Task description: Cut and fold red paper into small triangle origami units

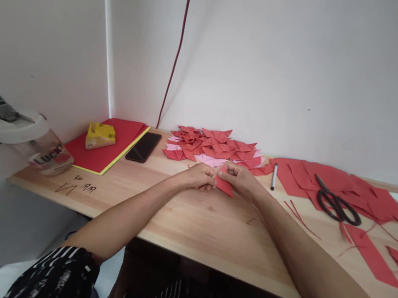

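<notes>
Between my two hands is a small folded piece of red paper (225, 186), held just above the wooden table (195, 227). My left hand (200, 176) is closed, its fingers pinching the paper's left edge. From the other side my right hand (240, 178) grips the paper with thumb and fingers, covering part of it. Right behind the hands lies a heap of folded red and pink paper pieces (214, 146) with pointed corners.
Red paper sheets (291, 179), black-handled scissors (337, 205), a marker (274, 177) and paper strips (372, 255) lie to the right. At the left are a phone (143, 147), a yellow packet (100, 136) on red sheets (123, 131), and a lidded bottle (48, 152).
</notes>
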Tool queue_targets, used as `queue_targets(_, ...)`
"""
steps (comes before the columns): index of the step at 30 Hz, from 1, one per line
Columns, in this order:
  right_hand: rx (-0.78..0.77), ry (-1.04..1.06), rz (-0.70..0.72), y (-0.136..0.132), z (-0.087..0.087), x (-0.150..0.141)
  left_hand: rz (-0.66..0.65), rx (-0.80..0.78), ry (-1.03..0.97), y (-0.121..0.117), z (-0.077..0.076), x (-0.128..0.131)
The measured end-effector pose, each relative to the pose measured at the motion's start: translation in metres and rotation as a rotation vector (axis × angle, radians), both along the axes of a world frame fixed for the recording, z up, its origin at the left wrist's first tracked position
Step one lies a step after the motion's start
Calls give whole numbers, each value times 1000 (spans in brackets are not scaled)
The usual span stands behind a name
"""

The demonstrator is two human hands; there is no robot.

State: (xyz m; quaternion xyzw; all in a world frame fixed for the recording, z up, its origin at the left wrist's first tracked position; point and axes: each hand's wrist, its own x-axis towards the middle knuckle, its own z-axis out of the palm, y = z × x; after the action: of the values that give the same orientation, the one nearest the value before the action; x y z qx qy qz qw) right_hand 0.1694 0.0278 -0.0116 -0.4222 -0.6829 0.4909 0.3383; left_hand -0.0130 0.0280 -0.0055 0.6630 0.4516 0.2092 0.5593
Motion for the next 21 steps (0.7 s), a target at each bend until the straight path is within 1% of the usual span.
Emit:
queue_targets(8, -15, 11, -53, 5, -8, 2, 24, 13, -8, 2, -3, 0)
queue_targets(16, -30, -4, -2, 2, -1, 0, 47, 34, -12, 2, -5, 3)
queue_targets(21, -26, 22, -38, 2, -3, 0, 42, 42, -1, 0, -2, 3)
